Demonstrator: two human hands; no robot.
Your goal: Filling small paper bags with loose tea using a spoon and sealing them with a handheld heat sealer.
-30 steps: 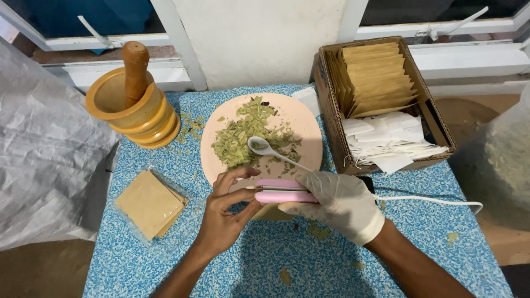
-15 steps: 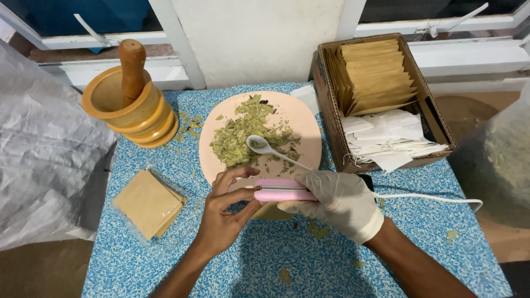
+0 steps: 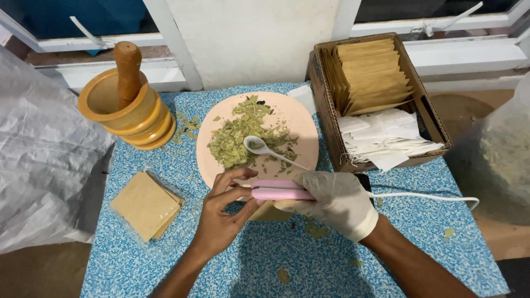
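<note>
Hardly shifted since a second ago: left hand [image 3: 221, 215] pinching a tan sachet [image 3: 265, 211], gloved right hand [image 3: 334, 201] clenching the pink sealer [image 3: 281, 190] across it, at 6 o'clock of the pink plate [image 3: 298, 124]; sealing apparently underway.

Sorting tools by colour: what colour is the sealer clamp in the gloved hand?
Pale pink sealer clamp, with a white cord; seen in the head view.

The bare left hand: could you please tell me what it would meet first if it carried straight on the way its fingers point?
The left hand points up and right; its fingertips already touch the pink handheld sealer. Beyond lies the round pink plate, probably.
</note>
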